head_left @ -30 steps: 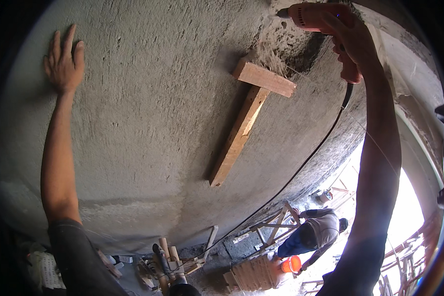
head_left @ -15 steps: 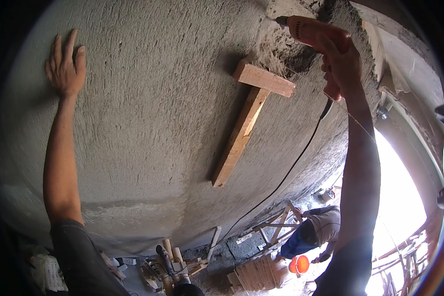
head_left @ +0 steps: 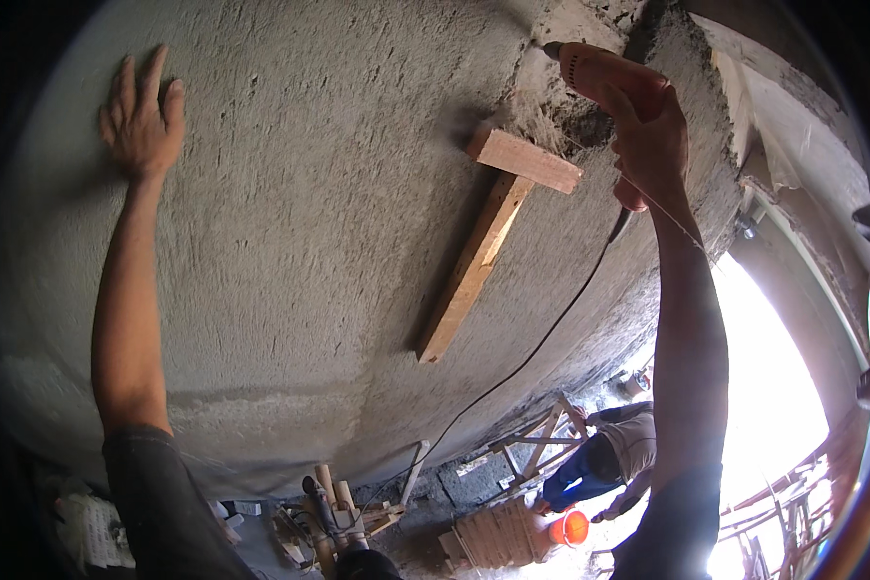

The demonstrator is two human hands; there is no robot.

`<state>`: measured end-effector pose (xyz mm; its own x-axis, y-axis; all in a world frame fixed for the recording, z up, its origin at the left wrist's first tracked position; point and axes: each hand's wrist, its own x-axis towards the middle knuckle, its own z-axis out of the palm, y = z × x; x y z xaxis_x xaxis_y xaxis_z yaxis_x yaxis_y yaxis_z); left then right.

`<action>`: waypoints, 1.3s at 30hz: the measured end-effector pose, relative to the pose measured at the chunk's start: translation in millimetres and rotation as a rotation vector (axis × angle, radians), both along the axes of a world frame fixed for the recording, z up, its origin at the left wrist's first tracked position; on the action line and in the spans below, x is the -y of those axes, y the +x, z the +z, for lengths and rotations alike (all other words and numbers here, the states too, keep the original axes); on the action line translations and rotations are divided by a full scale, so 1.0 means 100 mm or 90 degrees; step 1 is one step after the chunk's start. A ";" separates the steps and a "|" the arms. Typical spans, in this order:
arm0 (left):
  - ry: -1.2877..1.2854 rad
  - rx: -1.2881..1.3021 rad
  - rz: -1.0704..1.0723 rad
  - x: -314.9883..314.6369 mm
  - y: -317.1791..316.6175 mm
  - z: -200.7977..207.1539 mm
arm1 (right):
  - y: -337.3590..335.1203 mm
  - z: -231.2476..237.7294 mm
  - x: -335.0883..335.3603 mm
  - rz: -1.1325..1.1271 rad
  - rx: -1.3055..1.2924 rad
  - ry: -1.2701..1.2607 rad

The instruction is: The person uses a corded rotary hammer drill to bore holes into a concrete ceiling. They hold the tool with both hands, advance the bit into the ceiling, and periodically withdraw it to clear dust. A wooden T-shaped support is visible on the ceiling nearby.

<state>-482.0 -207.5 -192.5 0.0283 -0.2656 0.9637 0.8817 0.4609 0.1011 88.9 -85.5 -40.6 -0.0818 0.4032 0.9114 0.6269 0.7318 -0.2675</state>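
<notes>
My left hand [head_left: 142,118] lies flat, fingers spread, against a rough grey plastered surface [head_left: 309,242] overhead. My right hand [head_left: 651,145] grips a red electric drill [head_left: 599,70] whose bit points left into a broken, crumbly patch of the plaster [head_left: 561,116]. A black cord [head_left: 541,338] hangs from the drill down toward the ground. A wooden T-shaped prop [head_left: 483,246] stands against the surface just left of the drill.
Below, another person in a grey top and blue trousers [head_left: 609,454] bends near a wooden trestle [head_left: 541,435], an orange bucket [head_left: 570,527] and stacked boards [head_left: 483,536]. Tools and timber pieces [head_left: 329,512] lie on the ground. Bright daylight fills the lower right.
My right hand has brought the drill slightly left and lower, nearer the broken patch. The view has tilted. My left hand stays pressed on the plaster.
</notes>
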 end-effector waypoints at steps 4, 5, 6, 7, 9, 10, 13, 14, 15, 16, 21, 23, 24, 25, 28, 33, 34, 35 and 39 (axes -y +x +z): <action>0.013 -0.032 -0.021 -0.02 -0.01 -0.01 | -0.12 0.01 0.14 -0.013 0.052 0.049; 0.009 -0.019 -0.019 -0.02 -0.01 -0.01 | -0.15 0.02 0.18 -0.014 0.083 0.105; 0.011 -0.015 -0.019 -0.03 -0.01 -0.02 | -0.19 0.05 0.20 -0.036 0.110 0.179; 0.012 -0.012 -0.018 -0.03 -0.01 -0.02 | -0.23 0.07 0.22 -0.078 0.114 0.207; 0.012 -0.020 -0.026 -0.03 -0.01 -0.02 | -0.25 0.14 0.28 -0.116 0.135 0.161; 0.012 -0.025 -0.030 -0.02 -0.01 -0.02 | -0.26 0.17 0.30 -0.120 0.141 0.138; 0.015 -0.025 -0.028 -0.02 -0.02 -0.01 | -0.24 0.30 0.36 -0.082 0.177 0.112; 0.018 -0.026 -0.027 -0.02 -0.02 -0.01 | -0.24 0.35 0.37 -0.060 0.190 0.111; 0.021 -0.027 -0.026 -0.02 -0.03 -0.01 | -0.23 0.39 0.38 -0.039 0.203 0.110; 0.023 -0.029 -0.026 -0.03 -0.03 -0.01 | -0.22 0.42 0.40 -0.010 0.206 0.109; 0.013 -0.019 -0.017 -0.03 -0.05 -0.02 | -0.20 0.59 0.46 0.095 0.231 0.069; 0.012 -0.023 -0.020 -0.02 -0.06 -0.02 | -0.18 0.64 0.47 0.112 0.234 0.049; 0.010 -0.032 -0.023 -0.01 -0.06 -0.01 | -0.16 0.65 0.48 0.119 0.232 0.037; 0.013 -0.050 -0.032 -0.01 -0.07 -0.01 | -0.14 0.66 0.47 0.123 0.229 0.027; 0.044 -0.047 0.035 0.00 -0.07 -0.01 | -0.05 0.68 0.45 0.131 0.210 -0.005; 0.017 -0.044 0.014 0.00 -0.08 -0.01 | 0.10 0.76 0.30 0.141 0.166 -0.063; 0.009 -0.057 -0.010 0.00 -0.09 0.00 | 0.13 0.77 0.26 0.140 0.156 -0.076; 0.003 -0.049 -0.008 0.00 -0.09 0.00 | 0.16 0.79 0.21 0.138 0.144 -0.086; -0.003 -0.041 0.005 0.02 -0.12 -0.01 | 0.27 0.70 -0.01 0.127 0.083 -0.124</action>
